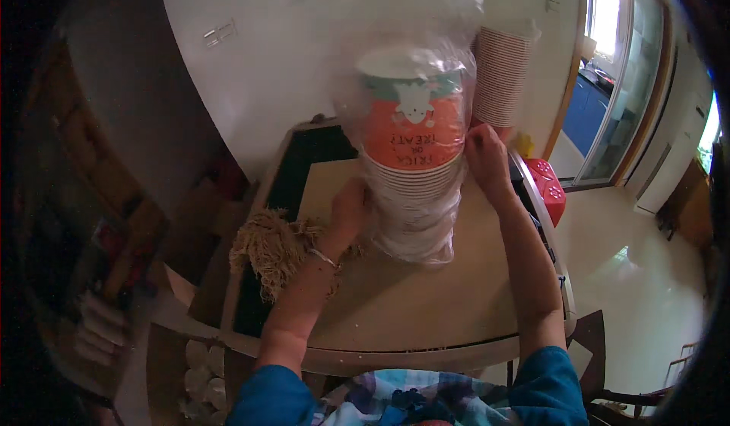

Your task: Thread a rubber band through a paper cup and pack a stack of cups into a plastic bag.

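Observation:
A stack of nested paper cups (417, 133), orange and green with a white ghost-like figure, stands upside-down-printed on the table inside a clear plastic bag (414, 236). The bag's loose, crinkled top rises above the uppermost cup. At the stack's lower left side, my left hand (351, 209) is closed against the plastic, its fingertips partly hidden and a little blurred. My right hand (487, 156) pinches the plastic higher up on the right side. A bracelet (323, 258) circles my left wrist.
Beige stringy fibre (270, 251) lies at the table's left edge. Behind my right hand rises another tall stack of cups (502, 76). A red stool (544, 186) stands past the right edge of the table (426, 312). A white wall borders the far side.

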`<state>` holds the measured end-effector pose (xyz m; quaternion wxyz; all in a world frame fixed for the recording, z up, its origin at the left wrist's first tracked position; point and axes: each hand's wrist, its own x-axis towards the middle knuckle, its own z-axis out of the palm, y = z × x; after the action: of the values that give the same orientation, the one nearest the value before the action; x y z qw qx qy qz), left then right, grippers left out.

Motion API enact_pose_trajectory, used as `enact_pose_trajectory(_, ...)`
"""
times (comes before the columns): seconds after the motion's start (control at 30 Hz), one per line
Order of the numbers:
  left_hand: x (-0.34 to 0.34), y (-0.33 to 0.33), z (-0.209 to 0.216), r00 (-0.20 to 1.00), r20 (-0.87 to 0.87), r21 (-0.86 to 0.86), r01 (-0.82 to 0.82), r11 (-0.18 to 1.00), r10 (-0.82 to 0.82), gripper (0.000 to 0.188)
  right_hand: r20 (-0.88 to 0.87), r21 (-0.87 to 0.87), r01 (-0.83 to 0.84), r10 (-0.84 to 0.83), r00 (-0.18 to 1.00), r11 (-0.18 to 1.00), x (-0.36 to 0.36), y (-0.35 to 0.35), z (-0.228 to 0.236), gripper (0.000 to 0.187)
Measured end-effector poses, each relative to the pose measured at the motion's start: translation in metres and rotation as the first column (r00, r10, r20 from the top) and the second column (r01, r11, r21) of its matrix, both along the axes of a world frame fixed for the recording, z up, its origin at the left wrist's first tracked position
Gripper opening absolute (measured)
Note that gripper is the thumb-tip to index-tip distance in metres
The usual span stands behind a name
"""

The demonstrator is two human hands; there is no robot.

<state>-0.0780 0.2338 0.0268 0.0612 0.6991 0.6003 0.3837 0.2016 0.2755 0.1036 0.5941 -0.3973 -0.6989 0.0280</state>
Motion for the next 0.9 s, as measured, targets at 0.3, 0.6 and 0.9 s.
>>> enact_pose_trajectory(0.3,-0.009,-0.002,-0.086,0.971,-0.227,-0.148,0.042,0.988,-0.075,0.02,-0.121,-0.217,-0.093,0.068,0.99,0.972,0.001,0.001,-0.07,0.008)
enact_pose_trajectory(0.6,0.0,-0.023,-0.072,0.907,-0.397,-0.158,0.082,0.984,-0.139,0.033,-0.357,-0.098,-0.479,0.419,0.835,0.872,0.0,-0.033,-0.03,0.032)
enact_pose_trajectory(0.9,0.012,0.006,0.079,0.749,0.609,0.3,0.086,0.95,-0.261,0.047,-0.287,-0.104,-0.389,0.347,0.893,0.915,0.007,-0.003,0.02,0.041)
